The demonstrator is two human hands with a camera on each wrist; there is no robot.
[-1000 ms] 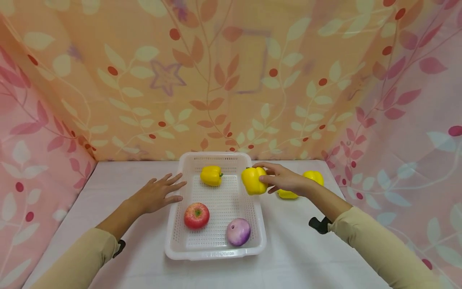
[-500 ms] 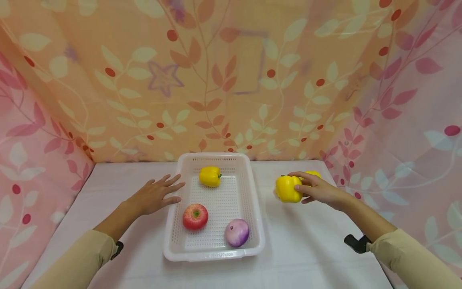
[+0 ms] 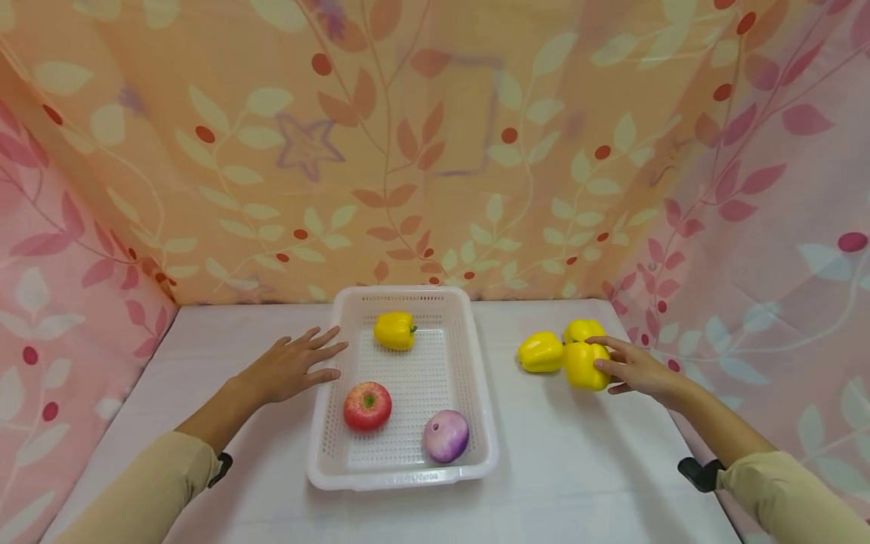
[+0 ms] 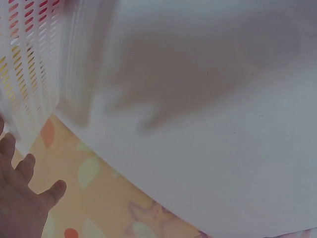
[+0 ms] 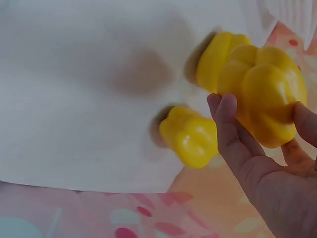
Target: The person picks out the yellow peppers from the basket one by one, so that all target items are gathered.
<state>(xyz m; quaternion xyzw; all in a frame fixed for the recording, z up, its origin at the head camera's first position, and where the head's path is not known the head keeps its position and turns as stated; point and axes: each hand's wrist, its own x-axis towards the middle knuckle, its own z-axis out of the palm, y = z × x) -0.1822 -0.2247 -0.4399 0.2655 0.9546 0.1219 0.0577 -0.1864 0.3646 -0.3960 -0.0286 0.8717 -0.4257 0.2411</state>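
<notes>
A yellow bell pepper [image 3: 587, 366] is pinched between the thumb and fingers of the right hand [image 3: 635, 369], right of the basket. The right wrist view shows this held pepper [image 5: 262, 94] above the table. Two more yellow peppers lie close by: one to its left [image 3: 541, 352], one just behind it [image 3: 583, 330]. The left hand [image 3: 292, 368], fingers spread and holding nothing, is at the left rim of the white basket [image 3: 402, 480]; whether it touches the rim I cannot tell. Inside the basket are a yellow pepper [image 3: 394, 331], a red apple [image 3: 368, 407] and a purple-white round item [image 3: 446, 437].
A white cloth covers the table [image 3: 564, 468]. Patterned curtains stand behind it [image 3: 421, 151] and along both sides. The left wrist view shows the basket's slotted side wall [image 4: 37, 59] and a hand's shadow on the cloth.
The right hand has carried its pepper rightward from over the basket's right rim to beside the other two peppers, uncovering the left one. The left hand has stayed nearly still.
</notes>
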